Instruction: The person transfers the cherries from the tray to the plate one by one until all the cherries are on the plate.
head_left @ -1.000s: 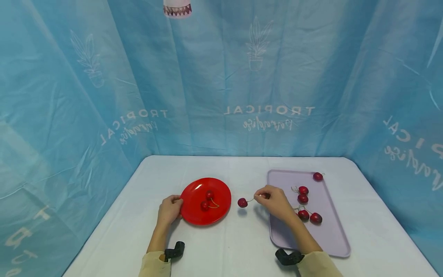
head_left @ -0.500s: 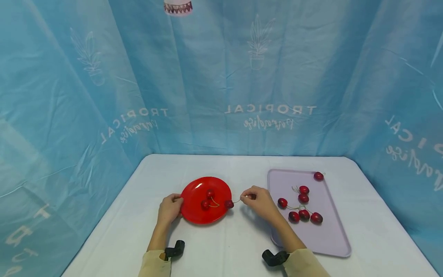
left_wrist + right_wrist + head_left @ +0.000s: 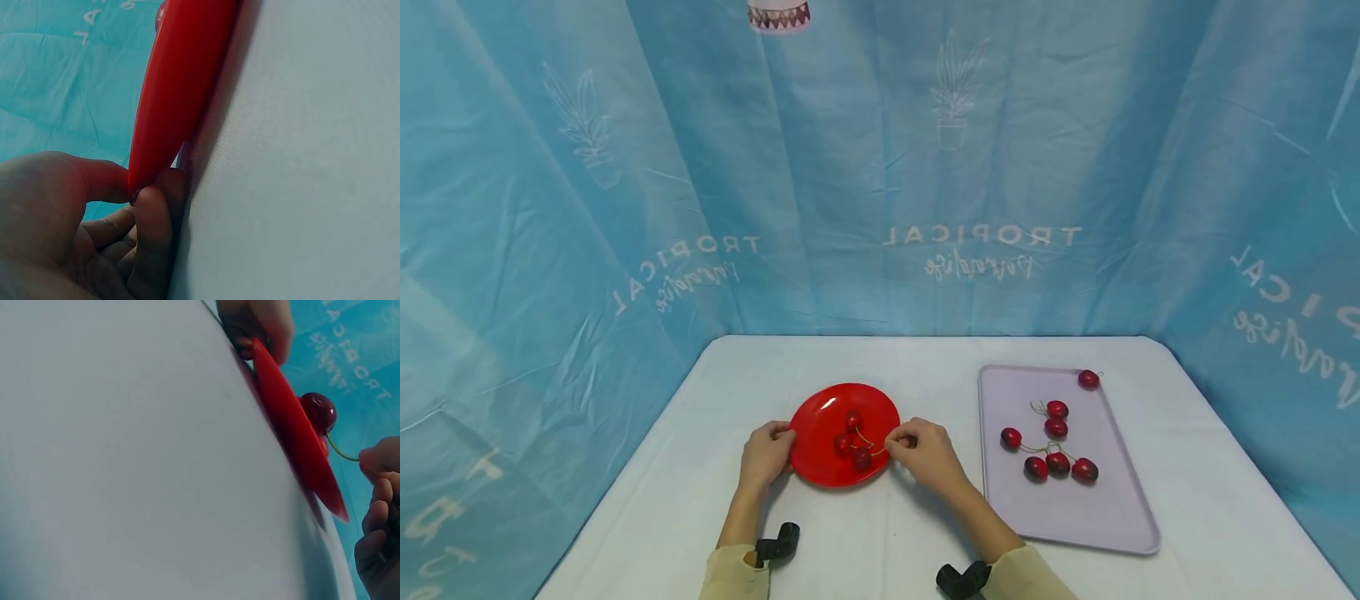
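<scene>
Right hand [image 3: 928,454] is pinching cherry stem [image 3: 340,452] over red plate [image 3: 812,458]; left hand [image 3: 767,454] is gripping rim [image 3: 139,140]; tabletop [image 3: 936,392] is separating plate and tray [image 3: 1075,521].

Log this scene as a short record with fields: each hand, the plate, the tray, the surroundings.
Left hand: pinches the rim of the red plate, thumb above and fingers below
Right hand: pinches the stem of one cherry
Held cherry: over the plate; whether it touches down is unclear
Plate: two other cherries on it
Tray: lilac, to the right of the plate; seven cherries, one at its far right corner
Table: white
Backdrop: blue, with pale lettering
</scene>
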Demonstrator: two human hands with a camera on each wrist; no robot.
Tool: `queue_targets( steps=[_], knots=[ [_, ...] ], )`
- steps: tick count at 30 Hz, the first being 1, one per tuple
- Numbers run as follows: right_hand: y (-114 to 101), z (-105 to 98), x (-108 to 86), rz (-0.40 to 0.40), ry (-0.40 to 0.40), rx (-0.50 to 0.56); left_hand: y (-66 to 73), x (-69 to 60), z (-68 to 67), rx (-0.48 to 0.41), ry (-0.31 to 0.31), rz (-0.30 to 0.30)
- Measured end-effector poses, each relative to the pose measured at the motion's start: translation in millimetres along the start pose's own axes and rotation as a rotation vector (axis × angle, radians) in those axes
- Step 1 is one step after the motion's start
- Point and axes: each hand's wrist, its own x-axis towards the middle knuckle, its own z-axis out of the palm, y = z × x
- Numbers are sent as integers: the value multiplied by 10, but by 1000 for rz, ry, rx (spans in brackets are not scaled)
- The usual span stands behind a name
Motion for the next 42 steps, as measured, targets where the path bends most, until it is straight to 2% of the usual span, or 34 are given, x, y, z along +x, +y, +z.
queue_targets(
  steps=[10,16,23,30,42],
  knots=[
    [-2,57,-61,10,-99,-32,17,-10,8,19,16,8],
    [23,-8,-60,26,-100,-20,56,18,-13,2,2,8],
    [8,-174,-61,30,-84,-43,66,51,-45,-2,16,23],
    [31,-424,-194,79,-64,-89,14,-8,43,-6,1,5],
    [94,-712,-309,103,-51,-98,12,-6,12,-5,10,0]
  ],
)
